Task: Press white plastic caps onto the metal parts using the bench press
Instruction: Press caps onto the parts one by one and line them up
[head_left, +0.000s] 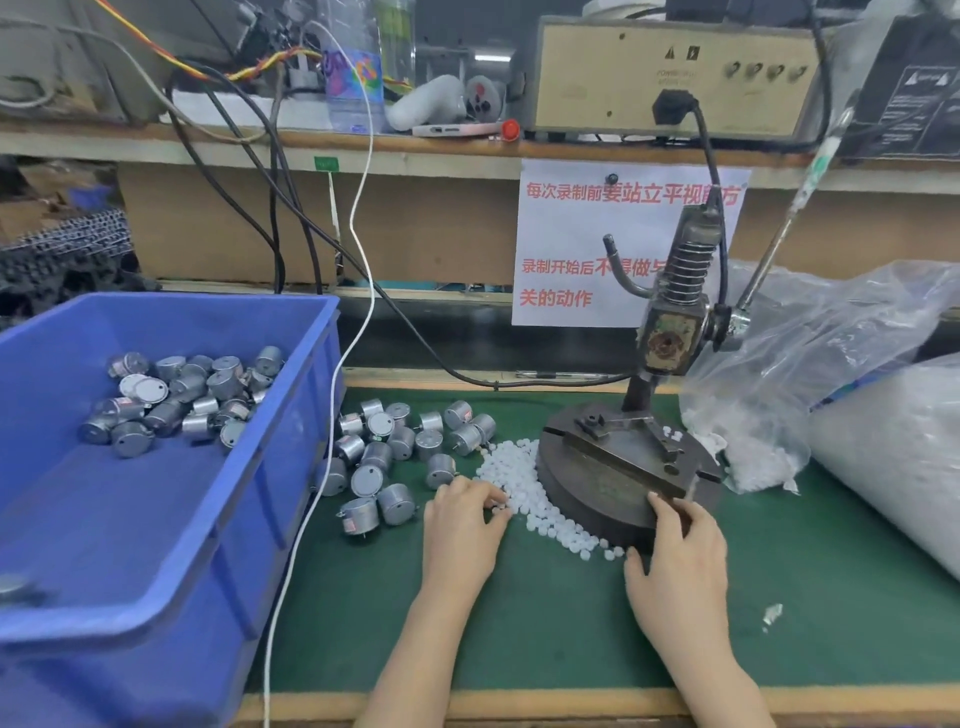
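Observation:
A pile of small white plastic caps (524, 480) lies on the green mat against the left side of the bench press base (613, 478). My left hand (462, 525) rests on the near edge of the pile, fingertips pinching at the caps. My right hand (678, 551) lies on the front rim of the round base, fingers spread over it. Several silver cylindrical metal parts (395, 457) lie loose on the mat left of the caps. The press head with its spring (675, 312) stands raised, and its lever (789, 218) points up to the right.
A blue bin (171, 519) at the left holds more metal parts (176, 400). Clear plastic bags of white caps (810, 374) fill the right side. A white cable (332, 415) runs down between bin and parts. A shelf with equipment boxes stands behind.

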